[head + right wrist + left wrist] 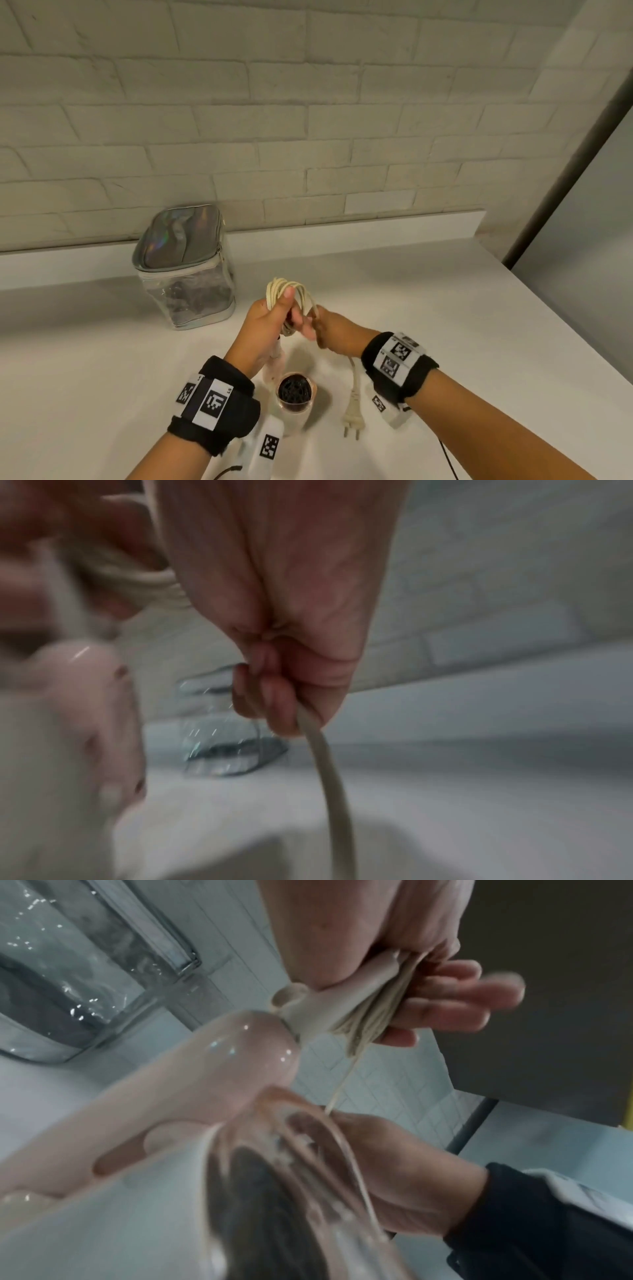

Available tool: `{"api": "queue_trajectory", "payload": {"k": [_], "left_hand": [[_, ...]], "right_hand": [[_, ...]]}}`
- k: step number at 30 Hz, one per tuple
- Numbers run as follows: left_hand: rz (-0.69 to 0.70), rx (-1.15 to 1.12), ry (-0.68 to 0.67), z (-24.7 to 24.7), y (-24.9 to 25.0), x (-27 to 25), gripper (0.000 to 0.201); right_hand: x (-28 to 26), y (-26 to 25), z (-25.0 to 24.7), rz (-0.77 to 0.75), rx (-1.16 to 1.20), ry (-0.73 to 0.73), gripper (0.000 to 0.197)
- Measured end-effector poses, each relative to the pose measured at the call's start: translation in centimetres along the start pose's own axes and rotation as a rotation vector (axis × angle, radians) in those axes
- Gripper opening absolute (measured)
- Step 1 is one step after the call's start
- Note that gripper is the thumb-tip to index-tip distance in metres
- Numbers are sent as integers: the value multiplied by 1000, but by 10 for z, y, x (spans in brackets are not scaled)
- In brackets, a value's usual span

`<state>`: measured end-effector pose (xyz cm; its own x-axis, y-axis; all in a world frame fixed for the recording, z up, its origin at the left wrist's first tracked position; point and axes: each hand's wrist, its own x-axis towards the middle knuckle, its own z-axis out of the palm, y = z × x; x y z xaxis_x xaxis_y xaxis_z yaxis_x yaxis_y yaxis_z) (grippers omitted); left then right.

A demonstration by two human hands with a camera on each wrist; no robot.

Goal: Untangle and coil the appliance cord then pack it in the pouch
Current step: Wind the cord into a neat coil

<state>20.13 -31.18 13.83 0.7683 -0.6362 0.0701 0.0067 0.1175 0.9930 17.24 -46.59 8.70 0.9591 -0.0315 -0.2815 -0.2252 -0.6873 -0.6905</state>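
Note:
A cream cord (291, 291) is looped into a coil that my left hand (274, 318) grips above the counter, together with the top of a pale pink hair dryer's handle (219, 1069). The dryer (294, 394) hangs below, its dark grille facing up. My right hand (329, 329) pinches the cord's free end (329, 764) in curled fingers just right of the coil. The plug (352, 414) dangles under that hand. A silvery pouch (186, 263) with clear sides stands zipped at the back left, apart from both hands.
The white counter (445, 325) runs to a low ledge (376, 226) under a pale brick wall. Its right edge slants away toward a dark strip. Black wrist bands with tags sit on both forearms.

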Motion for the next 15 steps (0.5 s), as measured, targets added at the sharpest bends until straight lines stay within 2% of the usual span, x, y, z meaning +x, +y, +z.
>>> {"api": "queue_trajectory", "payload": {"k": [2,4,6,8,12,14,15], "left_hand": [[7,-45,-26,0,-1,2,46],[24,-58,-41,4,-1,4,43],[45,-18,-34,5,-4,6,44],[26,45,-14,3,-8,10,45],[-11,154,100,4,0,12,42],[-15,178,130,7,-1,11,41],[-29,168,111,8,-1,9,41]], "right_hand": [[1,-9,12,-29,-204,-75,29],[-7,-23,20,-62,-460,-97,29],[-19,-39,20,-143,-650,-77,27],[-34,-55,9,-247,-738,-25,23],[-63,-80,-27,-419,-589,99,13],[-72,-82,-41,-418,-446,233,7],[-72,-80,-47,-386,-345,304,16]]}}
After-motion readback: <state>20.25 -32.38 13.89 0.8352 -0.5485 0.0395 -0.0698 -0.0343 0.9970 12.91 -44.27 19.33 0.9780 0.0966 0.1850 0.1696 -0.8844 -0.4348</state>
